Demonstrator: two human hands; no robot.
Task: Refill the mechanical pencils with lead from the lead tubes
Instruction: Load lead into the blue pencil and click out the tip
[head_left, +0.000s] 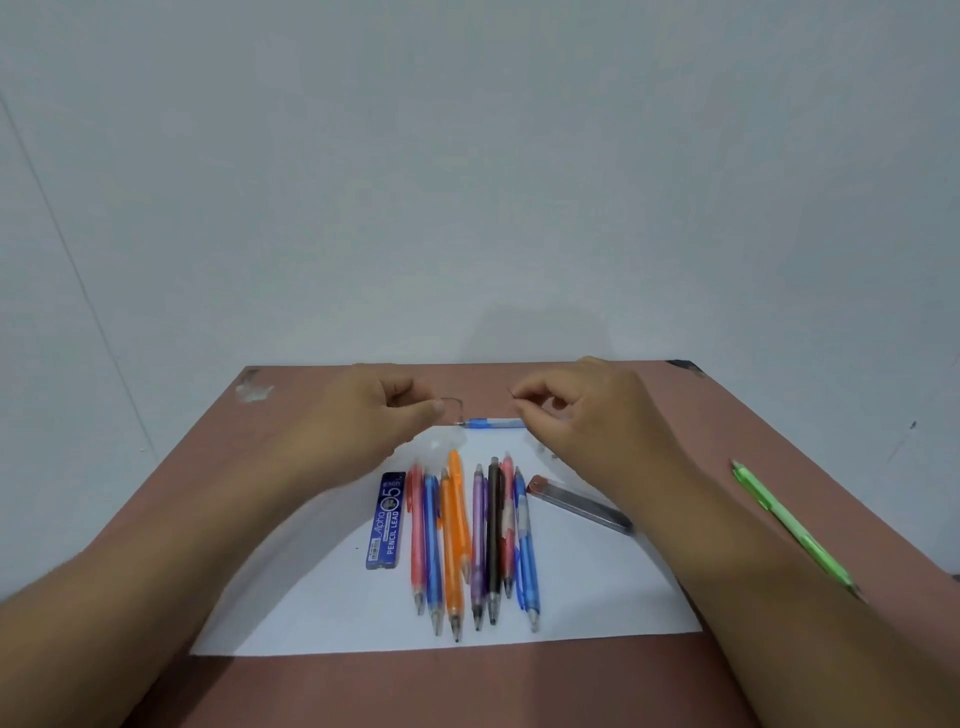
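A blue pencil (496, 423) lies sideways at the far edge of the white paper (597, 597). The right hand (582, 410) pinches its right end. The left hand (384, 410) is curled beside its tip; whether it holds anything, I cannot tell. More pencils (475, 540) and two lead tubes, one blue (387, 519) and one clear (582, 501), lie nearer.

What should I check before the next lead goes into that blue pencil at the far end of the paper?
1. Blue pencil within reach, lying crosswise on the white paper: ok.
2. Right hand pinching a lead: cannot tell, too thin to see.
3. Left hand on the pencil: not ok, fingers curled just left of its tip, contact unclear.
4. Pencil's cap off and back end open: cannot tell, hidden under the right hand.
5. Clear lead tube at hand, on the paper: ok.
6. Blue lead case at hand as spare: ok.
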